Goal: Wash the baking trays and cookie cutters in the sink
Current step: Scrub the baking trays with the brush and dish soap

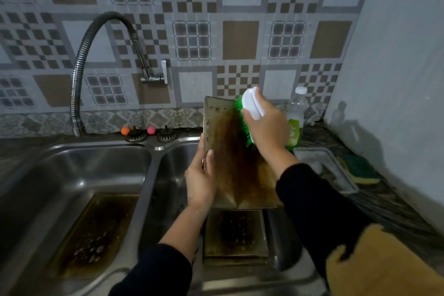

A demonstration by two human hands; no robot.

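A brown-stained baking tray [230, 158] stands tilted up over the right basin of the steel sink [153, 151]. My left hand [200, 175] grips its left edge, thumb on the face. My right hand [266, 125] holds a white scrubbing brush [251, 103] with green bristles pressed against the tray's upper right part. A second dirty tray [235, 235] lies flat in the right basin below. A third, dark-stained tray [96, 230] lies in the left basin with small pale pieces on it.
A flexible faucet [79, 74] arches over the left basin. Behind my right hand stands a dish soap bottle [296, 115]. A grey tray [329, 168] and a green-yellow sponge [360, 170] sit on the right counter. Two strainer plugs [151, 134] rest on the sink's back ledge.
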